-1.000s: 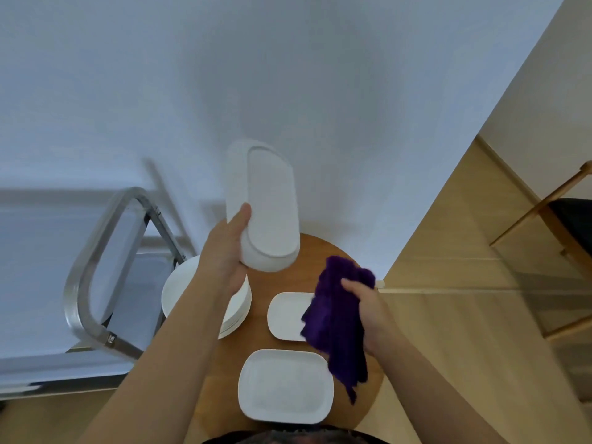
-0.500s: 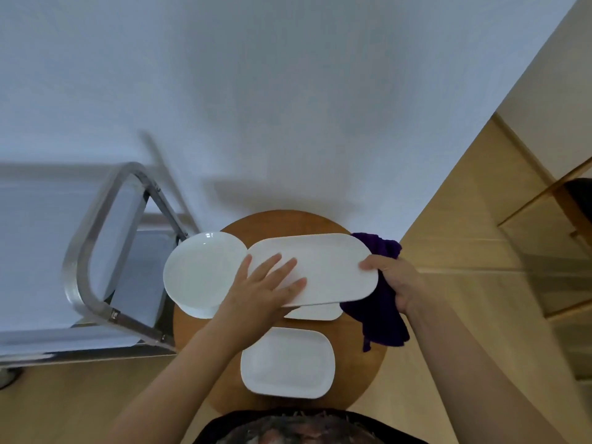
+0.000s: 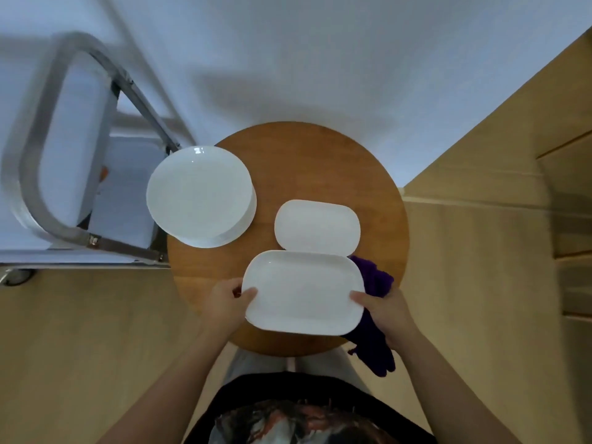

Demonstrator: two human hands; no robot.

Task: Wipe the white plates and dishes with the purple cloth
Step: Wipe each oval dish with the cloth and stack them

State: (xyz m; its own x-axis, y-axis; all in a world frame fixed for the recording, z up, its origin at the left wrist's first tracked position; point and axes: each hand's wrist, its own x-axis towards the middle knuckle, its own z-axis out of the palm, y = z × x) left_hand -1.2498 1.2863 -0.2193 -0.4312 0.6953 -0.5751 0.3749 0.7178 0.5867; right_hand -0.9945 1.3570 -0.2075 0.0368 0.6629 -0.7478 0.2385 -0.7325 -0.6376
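The long dish held half a second ago is gone from the hands. Now the left hand (image 3: 229,304) and right hand (image 3: 382,310) grip the near dish (image 3: 302,291), purple cloth (image 3: 374,315) bunched under the right. Next wipe begins.

hands (image 3: 307,307) gripping white dish (image 3: 303,291), purple cloth (image 3: 374,315)

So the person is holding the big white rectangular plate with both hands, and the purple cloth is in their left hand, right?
Nearly. Both hands do hold the big white rectangular plate, but the purple cloth is in the right hand, not the left hand. The head view shows the cloth bunched under the right hand at the plate's right edge; the left hand grips only the plate.
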